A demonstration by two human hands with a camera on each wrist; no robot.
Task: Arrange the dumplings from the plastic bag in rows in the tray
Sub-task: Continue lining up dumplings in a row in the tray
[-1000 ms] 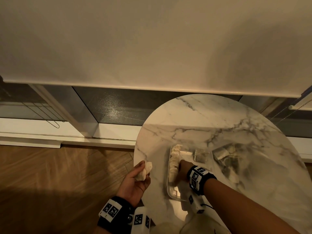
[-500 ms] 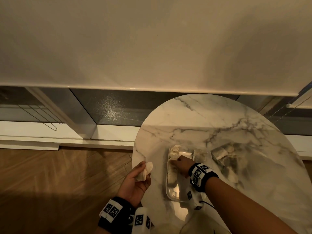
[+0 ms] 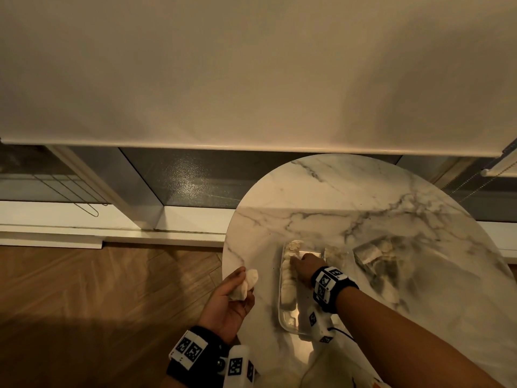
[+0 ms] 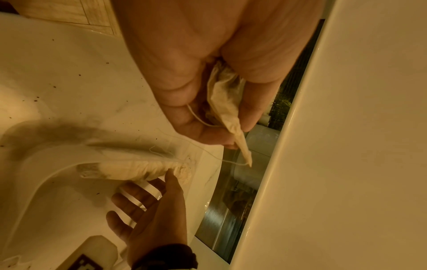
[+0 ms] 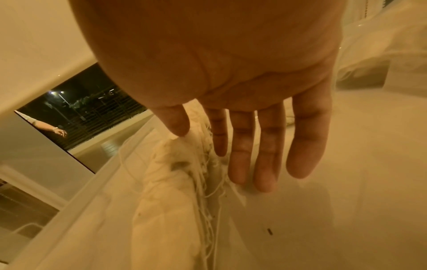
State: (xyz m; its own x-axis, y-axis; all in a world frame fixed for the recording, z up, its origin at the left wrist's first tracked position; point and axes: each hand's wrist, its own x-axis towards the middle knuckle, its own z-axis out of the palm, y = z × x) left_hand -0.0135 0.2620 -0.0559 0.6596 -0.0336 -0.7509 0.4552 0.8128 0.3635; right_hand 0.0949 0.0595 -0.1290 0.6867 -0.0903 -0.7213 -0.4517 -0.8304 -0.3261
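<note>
A clear plastic tray (image 3: 289, 323) lies on the round marble table (image 3: 335, 197); a row of pale dumplings (image 3: 288, 278) runs along its left side. My right hand (image 3: 300, 261) reaches into the tray with straight, spread fingers (image 5: 263, 164) beside the row (image 5: 175, 191), the thumb touching it. My left hand (image 3: 235, 292) hovers at the table's left edge and holds one dumpling (image 3: 243, 287) between thumb and fingers (image 4: 227, 102). The plastic bag (image 3: 391, 264) with more dumplings lies to the right of the tray.
Another dumpling (image 3: 334, 252) sits at the tray's far right corner. A window sill and lowered blind (image 3: 251, 79) stand behind the table; wooden floor (image 3: 98, 303) lies to the left. Dark crumbs dot the tabletop (image 4: 55, 85).
My right hand has slid along the dumpling row from the tray's near part toward its far end. The left hand keeps holding its dumpling in the same place.
</note>
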